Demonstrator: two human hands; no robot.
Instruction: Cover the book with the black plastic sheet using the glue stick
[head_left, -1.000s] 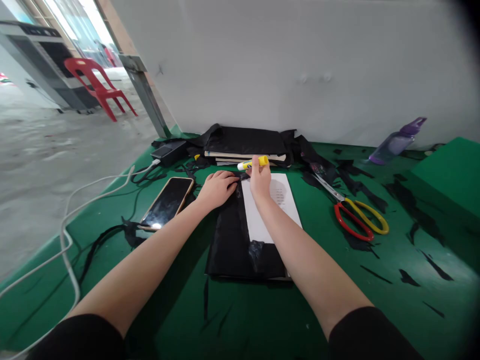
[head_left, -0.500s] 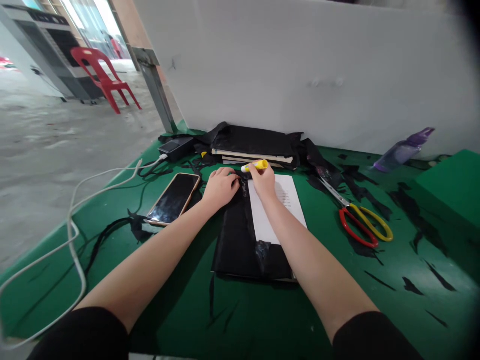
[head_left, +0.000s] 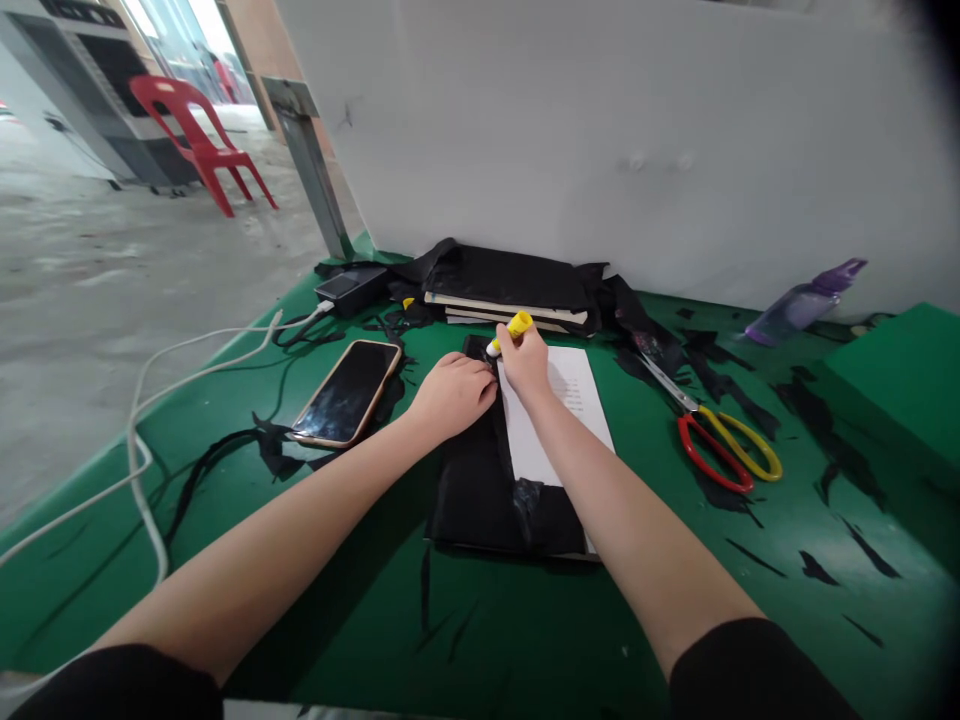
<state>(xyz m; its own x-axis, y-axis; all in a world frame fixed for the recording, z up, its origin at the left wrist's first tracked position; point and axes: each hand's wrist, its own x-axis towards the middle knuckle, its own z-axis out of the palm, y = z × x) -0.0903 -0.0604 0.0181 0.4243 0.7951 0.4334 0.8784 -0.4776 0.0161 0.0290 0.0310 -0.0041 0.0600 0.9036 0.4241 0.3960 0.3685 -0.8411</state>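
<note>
A book with a black cover [head_left: 472, 490] lies in front of me, a white printed page [head_left: 574, 385] showing on its right side. My right hand [head_left: 526, 362] is closed around a yellow glue stick [head_left: 519, 323], whose white end points down to the black fold near the book's top edge. My left hand [head_left: 455, 392] lies flat on the black cover just left of the glue stick, palm down, its fingertips at the fold. A crumpled black flap [head_left: 527, 500] sits on the page's lower left corner.
Left of the book are a phone [head_left: 349, 392], a white cable [head_left: 135, 440] and a black box [head_left: 352, 288]. Behind it lies a black-wrapped book stack [head_left: 517, 278]. To the right are scissors [head_left: 720, 445], black scraps [head_left: 829, 440] and a purple bottle [head_left: 799, 305].
My left hand has slid right, from the book's top left edge onto the cover beside the fold. The glue stick has tilted from nearly level to tip-down, its white end lower.
</note>
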